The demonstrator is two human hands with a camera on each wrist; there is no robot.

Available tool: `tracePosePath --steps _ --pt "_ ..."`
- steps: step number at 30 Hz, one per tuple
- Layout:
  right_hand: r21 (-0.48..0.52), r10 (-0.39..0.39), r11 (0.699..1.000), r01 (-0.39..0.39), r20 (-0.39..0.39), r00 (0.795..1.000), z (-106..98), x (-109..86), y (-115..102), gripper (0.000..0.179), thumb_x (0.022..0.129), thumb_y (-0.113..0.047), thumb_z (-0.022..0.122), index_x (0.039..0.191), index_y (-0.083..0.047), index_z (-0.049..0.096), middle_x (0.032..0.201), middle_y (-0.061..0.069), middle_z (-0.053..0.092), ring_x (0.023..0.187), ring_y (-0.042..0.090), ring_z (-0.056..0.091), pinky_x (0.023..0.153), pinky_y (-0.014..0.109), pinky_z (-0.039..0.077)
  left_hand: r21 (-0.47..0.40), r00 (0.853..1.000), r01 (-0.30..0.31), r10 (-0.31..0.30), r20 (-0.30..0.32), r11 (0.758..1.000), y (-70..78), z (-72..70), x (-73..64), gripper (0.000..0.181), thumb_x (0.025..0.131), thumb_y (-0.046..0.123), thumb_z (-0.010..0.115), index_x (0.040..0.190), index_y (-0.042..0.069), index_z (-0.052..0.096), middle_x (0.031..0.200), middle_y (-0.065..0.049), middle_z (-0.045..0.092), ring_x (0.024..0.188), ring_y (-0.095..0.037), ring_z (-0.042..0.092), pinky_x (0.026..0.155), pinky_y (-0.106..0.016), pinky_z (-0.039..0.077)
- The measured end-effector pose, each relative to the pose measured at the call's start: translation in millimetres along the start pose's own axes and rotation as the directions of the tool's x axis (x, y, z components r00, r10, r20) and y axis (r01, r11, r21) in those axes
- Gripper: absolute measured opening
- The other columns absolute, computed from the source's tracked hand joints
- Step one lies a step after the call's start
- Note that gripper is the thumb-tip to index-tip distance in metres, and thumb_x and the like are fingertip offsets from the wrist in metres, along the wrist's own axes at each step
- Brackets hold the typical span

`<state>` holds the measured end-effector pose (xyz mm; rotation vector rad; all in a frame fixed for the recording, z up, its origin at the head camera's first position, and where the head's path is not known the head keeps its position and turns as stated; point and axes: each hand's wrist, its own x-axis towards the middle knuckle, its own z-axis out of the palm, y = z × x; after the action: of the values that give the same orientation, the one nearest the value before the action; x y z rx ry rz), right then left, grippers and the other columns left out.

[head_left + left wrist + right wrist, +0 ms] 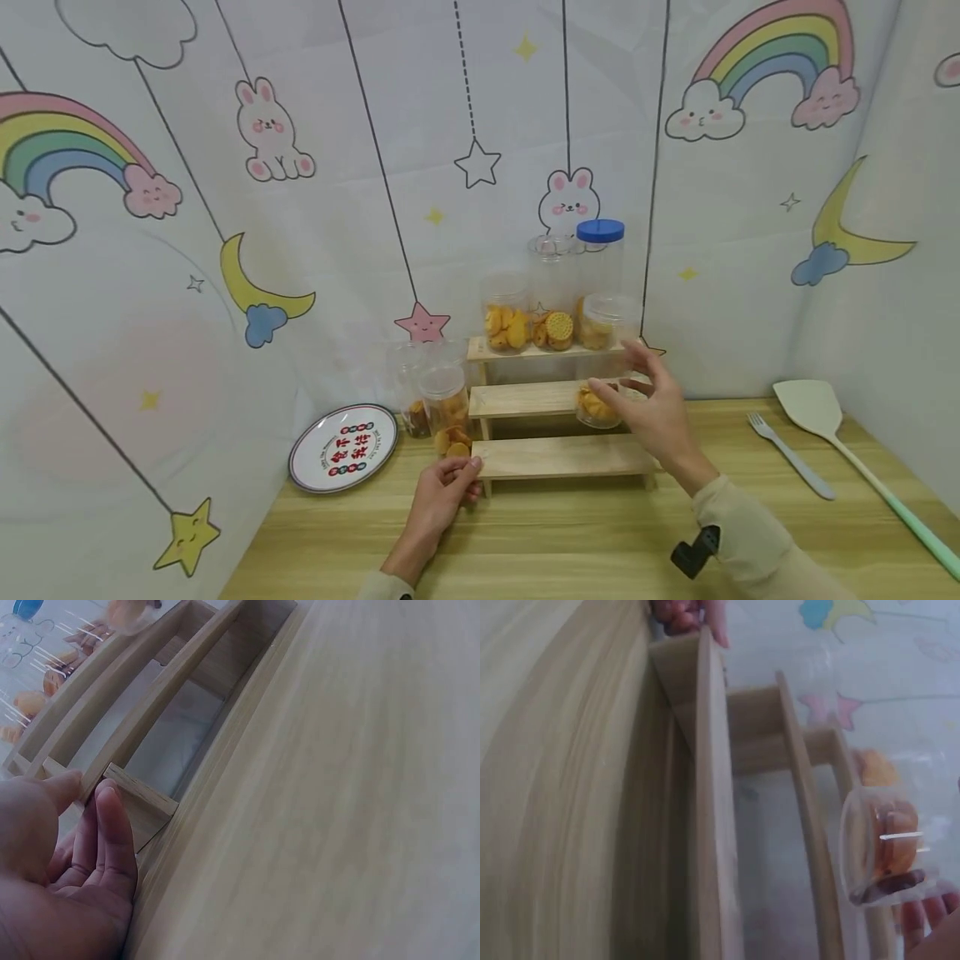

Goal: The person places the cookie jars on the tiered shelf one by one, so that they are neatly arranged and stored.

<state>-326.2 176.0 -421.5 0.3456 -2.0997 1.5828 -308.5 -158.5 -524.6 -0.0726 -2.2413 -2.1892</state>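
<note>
A three-step wooden shelf (558, 456) stands on the table. My left hand (442, 493) pinches the left end of its lowest step; in the left wrist view, thumb and fingers of that hand (82, 870) lie around the board's corner. With my right hand (656, 408) I hold a clear jar (597, 408) of cookies near the right of the middle step. In the right wrist view this jar (885, 844) appears beside the step edges, its base apart from the lowest step. Whether it touches the middle step I cannot tell.
On the top step stand several cookie jars, one with a blue lid (600, 232). More clear jars (446, 408) stand left of the shelf, beside a white plate (330, 467) propped at the wall. A fork (791, 454) and a spatula (813, 410) lie at right.
</note>
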Motion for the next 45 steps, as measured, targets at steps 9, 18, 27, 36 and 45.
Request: tracePosePath --steps 9,18,27,36,45 --pt "0.052 0.023 0.998 -0.027 0.080 0.997 57.1 4.8 -5.9 0.084 0.092 -0.030 0.091 0.162 -0.017 0.046 0.148 0.009 0.057 0.135 0.028 0.057 0.117 0.053 0.053 -0.009 1.000 0.001 -0.001 0.004 1.000 -0.2 -0.2 0.1 0.040 0.105 0.026 0.075 0.123 -0.010 0.069 0.083 -0.003 0.075 0.072 -0.009 0.070 0.067 -0.021 0.062" --pt "0.032 0.014 0.999 -0.016 0.058 0.998 86.9 12.8 -2.5 0.083 0.088 -0.034 0.094 0.155 -0.012 0.050 0.149 0.012 0.060 0.138 0.031 0.059 0.118 0.051 0.054 -0.007 1.000 -0.005 0.005 0.008 1.000 -0.8 0.5 -0.2 0.038 0.105 0.025 0.075 0.122 -0.009 0.070 0.083 -0.004 0.075 0.071 -0.010 0.069 0.067 -0.020 0.062" --pt "-0.081 0.073 0.994 -0.070 0.031 0.997 91.7 12.2 9.6 0.076 0.085 -0.032 0.096 0.139 -0.004 0.050 0.130 0.017 0.061 0.119 0.032 0.065 0.104 0.047 0.062 -0.008 1.000 0.006 -0.005 0.014 1.000 -2.2 0.7 1.4 0.042 0.105 0.027 0.075 0.125 -0.010 0.068 0.082 -0.001 0.075 0.071 -0.008 0.069 0.067 -0.020 0.062" --pt "-0.120 0.061 0.992 -0.040 0.178 0.982 86.0 15.5 17.0 0.078 0.087 -0.023 0.095 0.147 -0.004 0.050 0.142 0.016 0.062 0.133 0.034 0.063 0.113 0.044 0.059 -0.019 1.000 0.008 -0.008 0.019 1.000 0.5 -1.1 0.9 0.042 0.106 0.026 0.074 0.125 -0.010 0.068 0.083 -0.001 0.075 0.073 -0.008 0.070 0.068 -0.021 0.063" --pt "-0.197 0.009 0.979 0.048 0.275 0.961 77.2 13.0 19.2 0.082 0.087 -0.014 0.094 0.153 0.000 0.047 0.151 0.018 0.060 0.140 0.036 0.061 0.117 0.044 0.055 -0.021 1.000 0.012 -0.012 0.020 1.000 0.2 -1.0 0.7 0.041 0.106 0.026 0.074 0.125 -0.010 0.067 0.083 -0.001 0.075 0.072 -0.008 0.070 0.068 -0.021 0.063"
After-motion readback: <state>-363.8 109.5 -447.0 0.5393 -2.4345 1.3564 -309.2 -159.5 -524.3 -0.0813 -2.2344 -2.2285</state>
